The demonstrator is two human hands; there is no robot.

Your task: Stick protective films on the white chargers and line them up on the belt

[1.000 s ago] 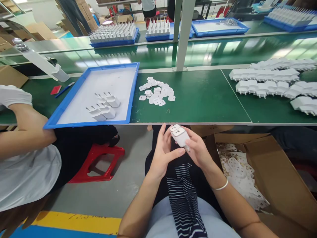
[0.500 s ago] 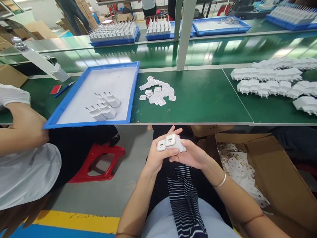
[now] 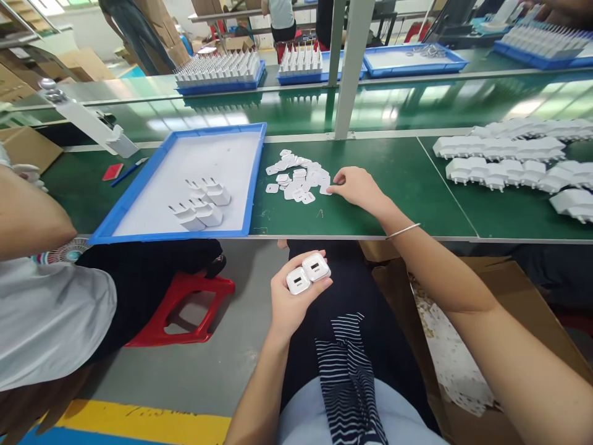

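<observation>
Two white USB charger plugs (image 3: 307, 274) sit side by side in my left hand (image 3: 290, 303), port faces turned up toward me. Its fingers and thumb are closed round them, below the bench edge. Over the green bench, my right hand (image 3: 359, 188) reaches to the right side of a loose pile of small white face plates (image 3: 296, 176). Thumb and index finger pinch at the edge of one plate (image 3: 325, 185) there. To the left of the pile, several white chargers (image 3: 199, 207) stand in a blue-rimmed tray (image 3: 251, 185), prongs upward.
Rows of white charger housings (image 3: 504, 148) lie on the right of the bench. Trays of chargers (image 3: 220, 68) stand on the shelf behind a metal post (image 3: 349, 80). An open carton (image 3: 523, 309) is at my right. A co-worker (image 3: 46, 296) sits at left beside a red stool (image 3: 185, 309).
My right hand has left the chargers and moved up and forward to the pile of face plates. My left hand keeps both chargers, their port faces now turned more toward me.
</observation>
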